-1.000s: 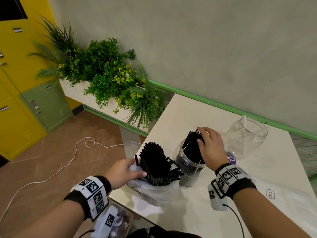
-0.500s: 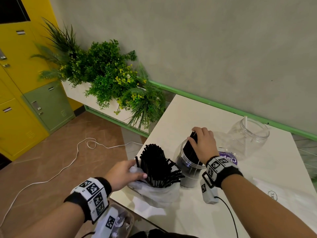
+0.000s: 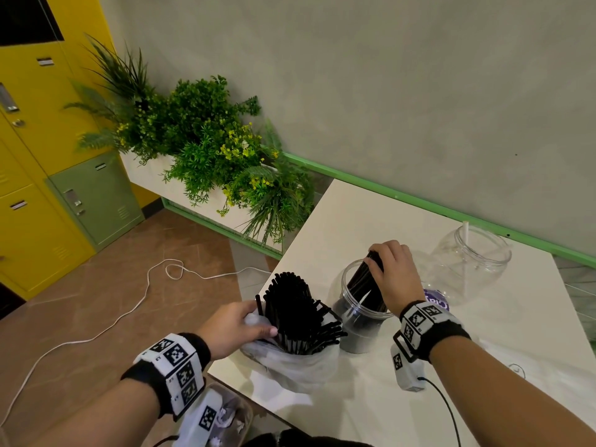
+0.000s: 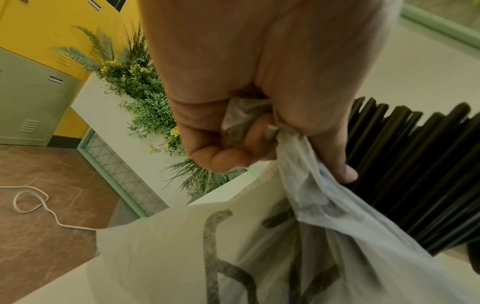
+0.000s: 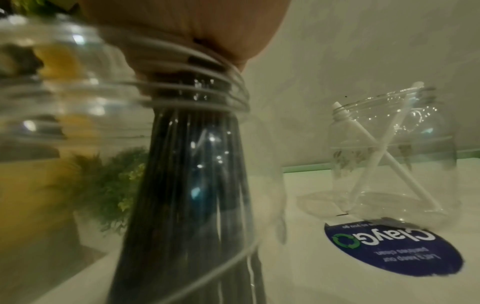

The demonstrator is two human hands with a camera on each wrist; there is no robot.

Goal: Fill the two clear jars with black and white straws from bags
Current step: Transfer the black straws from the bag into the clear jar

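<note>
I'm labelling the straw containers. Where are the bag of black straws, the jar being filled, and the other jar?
bag of black straws (image 3: 290, 366): head view, crumpled plastic side.
jar being filled (image 3: 353, 330): head view, lower clear wall.
other jar (image 3: 483, 256): head view, rim.

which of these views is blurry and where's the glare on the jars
Head view: sharp, with wide-angle bending at the edges. Right wrist view: the near jar is smeared and speckled with highlights over the black straws; the far jar is clearer. Left wrist view: the bag is soft.
</note>
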